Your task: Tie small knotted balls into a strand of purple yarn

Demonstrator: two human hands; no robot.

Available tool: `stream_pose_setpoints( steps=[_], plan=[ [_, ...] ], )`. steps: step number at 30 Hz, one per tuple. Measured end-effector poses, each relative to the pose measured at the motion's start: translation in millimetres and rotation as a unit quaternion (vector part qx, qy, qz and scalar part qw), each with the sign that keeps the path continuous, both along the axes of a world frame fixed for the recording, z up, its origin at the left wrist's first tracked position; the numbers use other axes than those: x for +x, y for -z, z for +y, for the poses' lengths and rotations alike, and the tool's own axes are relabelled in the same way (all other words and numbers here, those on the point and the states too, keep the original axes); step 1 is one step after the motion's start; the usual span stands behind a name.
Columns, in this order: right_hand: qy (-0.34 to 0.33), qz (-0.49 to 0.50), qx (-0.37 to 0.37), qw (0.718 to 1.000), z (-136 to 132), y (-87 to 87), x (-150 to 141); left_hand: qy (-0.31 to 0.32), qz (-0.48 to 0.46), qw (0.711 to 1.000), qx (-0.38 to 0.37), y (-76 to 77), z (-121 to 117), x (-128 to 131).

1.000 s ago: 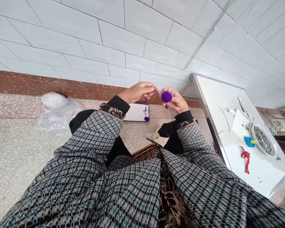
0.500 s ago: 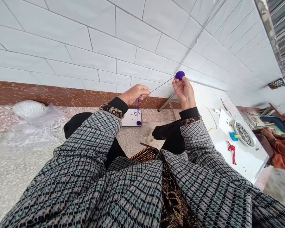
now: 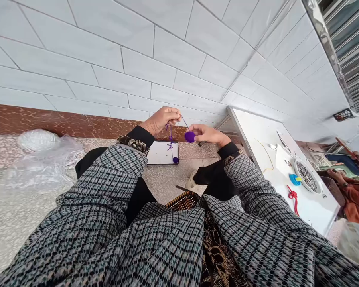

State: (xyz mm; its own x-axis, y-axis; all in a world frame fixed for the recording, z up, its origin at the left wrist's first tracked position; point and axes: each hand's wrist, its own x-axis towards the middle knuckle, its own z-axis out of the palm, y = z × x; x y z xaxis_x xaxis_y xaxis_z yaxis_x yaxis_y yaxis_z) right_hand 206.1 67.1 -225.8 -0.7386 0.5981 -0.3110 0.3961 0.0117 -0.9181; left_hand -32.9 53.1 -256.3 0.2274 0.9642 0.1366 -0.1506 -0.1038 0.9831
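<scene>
1. The purple yarn ball [image 3: 189,136] lies near the frame's centre, in the half-curled fingers of the right hand [image 3: 208,134], the nearer hand
2. The left hand [image 3: 164,118], to the upper left of the ball, has its fingertips pinched together on the purple strand [image 3: 184,122]
3. From this pinch, the strand slants toward lower right, to the round ball

The left hand [image 3: 163,120] pinches thin purple yarn [image 3: 184,120], which slants down to a small, round purple yarn ball [image 3: 190,136] in the fingers of the right hand [image 3: 210,134]. Below the left hand, a knotted purple strand [image 3: 170,142] dangles above a white rectangular board with a dark edge [image 3: 158,154]. A knotted red cord [image 3: 292,194] lies on the white table [image 3: 245,126] at right.
</scene>
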Motion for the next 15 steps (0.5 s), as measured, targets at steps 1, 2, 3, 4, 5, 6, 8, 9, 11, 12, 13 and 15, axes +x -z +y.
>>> stream_pose_setpoints(
  steps=[1,2,3,4,5,6,8,9,11,12,13,15],
  plan=[
    [0.014,0.069,-0.02,0.997,-1,-1.6,1,0.002,0.005,1.0,-0.013,1.5,1,1],
    [0.053,0.135,-0.018,0.989,1,-3.6,1,0.017,0.013,0.999,-0.024,2.4,0,2],
    [0.103,0.195,-0.004,0.975,5,-5.1,1,0.042,0.021,0.998,-0.032,2.7,0,5],
    [0.152,0.244,0.01,0.958,12,-5.5,-1,0.072,0.031,0.996,-0.037,2.5,-1,9],
    [0.194,0.277,0.022,0.941,19,-4.4,-5,0.102,0.042,0.993,-0.039,1.9,-2,12],
    [0.23,0.292,0.031,0.928,27,-1.5,-9,0.128,0.053,0.99,-0.037,1.4,-4,16],
    [0.284,0.259,0.061,0.921,42,9.7,-18,0.161,0.073,0.984,-0.027,1.1,-4,20],
    [0.301,0.212,0.082,0.926,47,17.2,-22,0.164,0.081,0.983,-0.021,1.7,-3,21],
    [0.287,0.088,0.111,0.947,52,33.4,-25,0.149,0.112,0.982,-0.018,4.5,2,20],
    [0.253,0.033,0.106,0.961,52,40.7,-24,0.136,0.138,0.981,-0.018,6.4,5,19],
    [0.205,-0.002,0.085,0.975,50,46.8,-21,0.12,0.169,0.978,-0.019,8.5,9,17],
    [0.089,-0.007,0.011,0.996,46,54.4,-9,0.102,0.225,0.969,-0.025,12.3,17,15]
  ],
)
